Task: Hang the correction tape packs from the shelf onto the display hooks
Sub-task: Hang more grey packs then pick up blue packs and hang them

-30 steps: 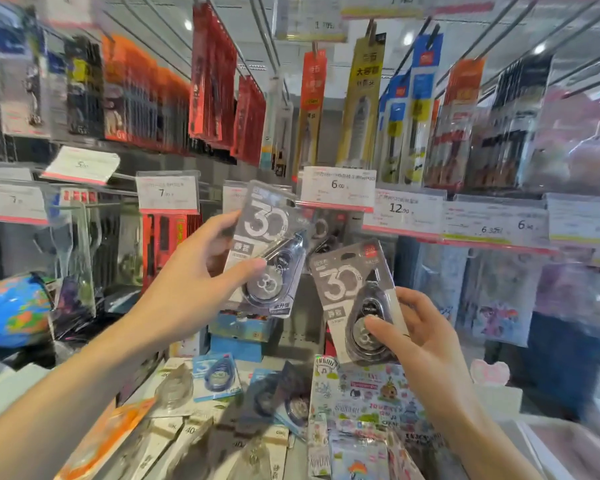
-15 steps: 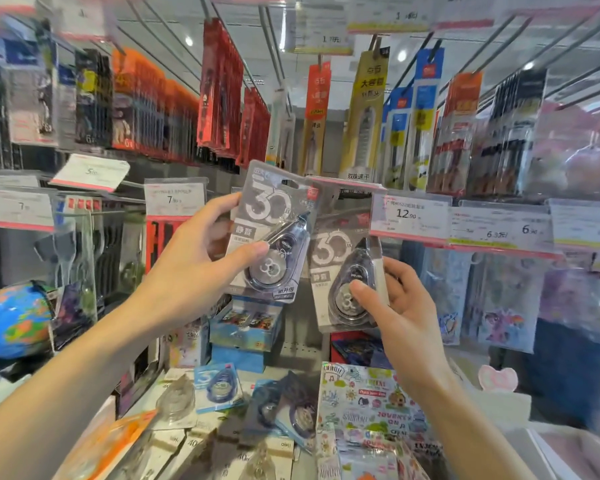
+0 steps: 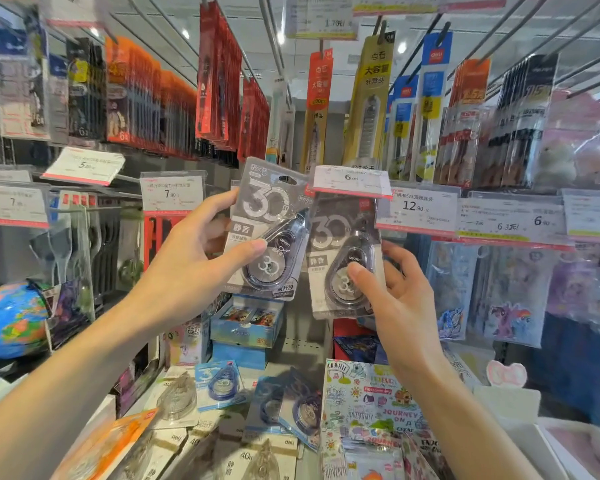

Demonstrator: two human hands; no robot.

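Observation:
My left hand (image 3: 191, 268) grips a grey correction tape pack (image 3: 269, 216) marked "30", thumb across its front, held up in the middle of the view. Right beside it my right hand (image 3: 395, 296) pinches a second grey correction tape pack (image 3: 340, 237), whose top edge sits tucked behind the 6.00 price tag (image 3: 352, 180) at the end of a display hook. The hook's wire itself is hidden by that tag. Several more tape packs, such as a blue pack (image 3: 219, 384), lie loose on the shelf (image 3: 291, 344) below.
Rows of hanging stationery fill the hooks above and to both sides, each with a price tag such as the 12.90 tag (image 3: 418, 207). A globe (image 3: 11, 320) stands at the left. A colourful sticker book (image 3: 368, 410) lies on the shelf under my right arm.
Both hands have risen with their packs. The right-hand pack moved up and right until its top slipped behind the 6.00 price tag; the left-hand pack rose slightly.

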